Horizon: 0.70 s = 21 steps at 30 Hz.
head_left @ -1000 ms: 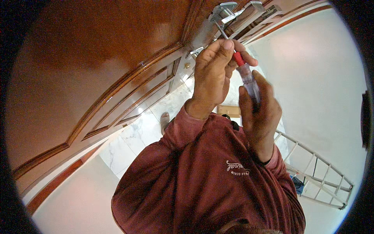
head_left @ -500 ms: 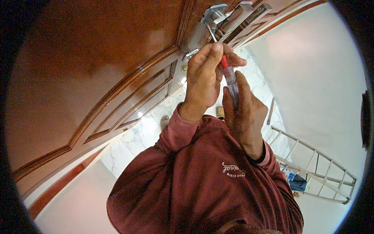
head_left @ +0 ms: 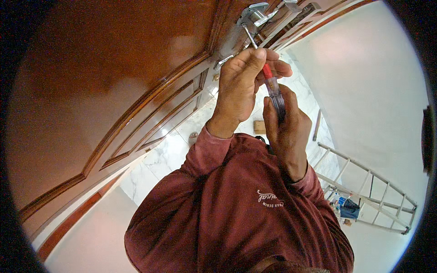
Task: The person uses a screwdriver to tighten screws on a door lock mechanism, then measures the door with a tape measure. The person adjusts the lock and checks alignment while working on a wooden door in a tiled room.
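Screwdriver (head_left: 267,72) with a red collar and clear handle slants upward, its tip at a silver metal fitting (head_left: 256,15) on a glossy brown wooden door (head_left: 118,59), the person's left hand (head_left: 239,81) pinching its shaft between thumb and fingers, the right hand (head_left: 290,129) wrapped around the handle's lower end.

Pale glare clouds the dim, grainy brown door (head_left: 114,68); the white wall (head_left: 364,91) is bright; fisheye distortion bows lines; corners are black.
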Tool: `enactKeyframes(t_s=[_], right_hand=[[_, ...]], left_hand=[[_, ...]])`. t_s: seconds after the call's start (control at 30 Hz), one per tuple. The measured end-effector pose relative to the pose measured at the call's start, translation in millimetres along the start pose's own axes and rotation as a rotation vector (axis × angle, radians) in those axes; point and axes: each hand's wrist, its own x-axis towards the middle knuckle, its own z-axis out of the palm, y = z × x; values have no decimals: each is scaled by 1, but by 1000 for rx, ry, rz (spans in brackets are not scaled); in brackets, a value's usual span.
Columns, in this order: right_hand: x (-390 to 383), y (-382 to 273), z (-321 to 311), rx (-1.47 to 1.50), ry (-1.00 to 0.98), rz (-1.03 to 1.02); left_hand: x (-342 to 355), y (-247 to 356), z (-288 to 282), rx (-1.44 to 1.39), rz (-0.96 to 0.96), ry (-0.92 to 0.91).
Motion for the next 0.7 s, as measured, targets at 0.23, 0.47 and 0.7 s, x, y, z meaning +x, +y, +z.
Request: enactKeyframes(t_s=[0.23, 0.47, 0.7], right_hand=[[-3, 29, -24, 1878, -670, 794], [-5, 15, 3, 76, 115, -54], [-2, 9, -23, 1407, -444, 651]], left_hand=[[11, -11, -7, -167, 44, -91], [2, -1, 0, -3, 33, -14], [3, 3, -8, -21, 52, -28]])
